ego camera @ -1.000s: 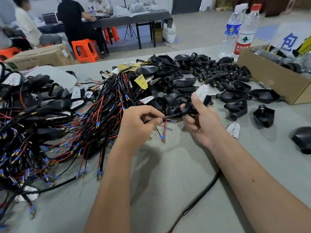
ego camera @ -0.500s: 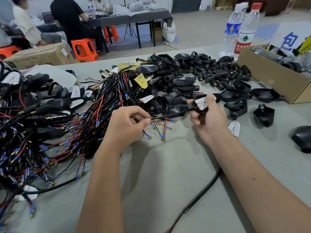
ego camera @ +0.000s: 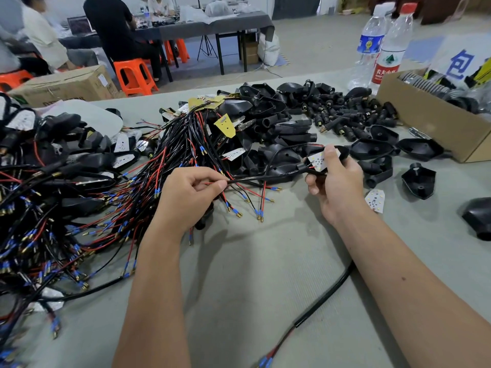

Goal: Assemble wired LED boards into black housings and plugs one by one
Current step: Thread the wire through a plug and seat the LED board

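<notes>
My right hand (ego camera: 336, 181) grips a black housing with a white LED board (ego camera: 317, 162) set in it, thumb on the board. A black sheathed cable (ego camera: 261, 177) runs left from the housing to my left hand (ego camera: 190, 195), which pinches its red and black wire ends between thumb and forefinger. A big tangle of wired LED boards (ego camera: 159, 166) lies behind my left hand. Empty black housings (ego camera: 276, 128) and black plugs (ego camera: 353, 112) are heaped beyond both hands. A loose LED board (ego camera: 375, 200) lies right of my right wrist.
A cardboard box (ego camera: 427, 123) of parts stands at the right, with two water bottles (ego camera: 385, 49) behind it. A thick black cable (ego camera: 322, 301) crosses the grey table under my right forearm. More assembled housings (ego camera: 53, 155) pile at the left. People sit at a far table.
My left hand has slid left along the cable, drawing it taut through the housing. My right hand has turned so the LED board lies flat in the housing under my thumb.
</notes>
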### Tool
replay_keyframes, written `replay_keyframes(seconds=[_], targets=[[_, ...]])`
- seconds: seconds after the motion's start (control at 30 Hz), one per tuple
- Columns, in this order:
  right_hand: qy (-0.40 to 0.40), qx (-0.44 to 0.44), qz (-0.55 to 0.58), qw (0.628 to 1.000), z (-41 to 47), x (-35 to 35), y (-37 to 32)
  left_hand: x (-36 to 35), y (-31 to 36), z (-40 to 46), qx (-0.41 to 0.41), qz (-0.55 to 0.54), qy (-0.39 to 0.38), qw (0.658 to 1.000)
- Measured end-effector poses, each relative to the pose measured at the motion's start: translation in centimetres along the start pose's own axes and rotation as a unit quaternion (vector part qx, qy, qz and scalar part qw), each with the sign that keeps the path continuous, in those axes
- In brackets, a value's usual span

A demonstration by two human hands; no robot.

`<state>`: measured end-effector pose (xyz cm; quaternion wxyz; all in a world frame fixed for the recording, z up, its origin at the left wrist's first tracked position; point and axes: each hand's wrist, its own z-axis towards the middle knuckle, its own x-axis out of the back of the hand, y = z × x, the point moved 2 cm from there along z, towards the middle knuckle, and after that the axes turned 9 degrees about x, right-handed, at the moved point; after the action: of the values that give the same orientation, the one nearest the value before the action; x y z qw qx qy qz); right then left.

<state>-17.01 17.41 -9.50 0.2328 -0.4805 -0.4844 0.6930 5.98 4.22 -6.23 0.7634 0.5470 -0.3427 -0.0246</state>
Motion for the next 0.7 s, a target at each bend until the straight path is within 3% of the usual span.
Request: replay_keyframes(seconds=[0.1, 0.27, 0.7], targets=[[-0.01, 0.008, -0.012, 1.0, 0.0, -0.1, 0.1, -0.3, 0.5, -0.2, -0.005, -0.015, 0.023, 1.0], [-0.002, 0.009, -0.002, 1.0, 0.2, 0.0, 0.1, -0.8, 0.4, -0.1, 0.003, 0.107, 0.023, 0.994], [0.0, 0.011, 0.006, 1.0, 0.1, 0.3, 0.0, -1.3, 0.6, 0.0, 0.001, 0.002, 0.047, 0.999]])
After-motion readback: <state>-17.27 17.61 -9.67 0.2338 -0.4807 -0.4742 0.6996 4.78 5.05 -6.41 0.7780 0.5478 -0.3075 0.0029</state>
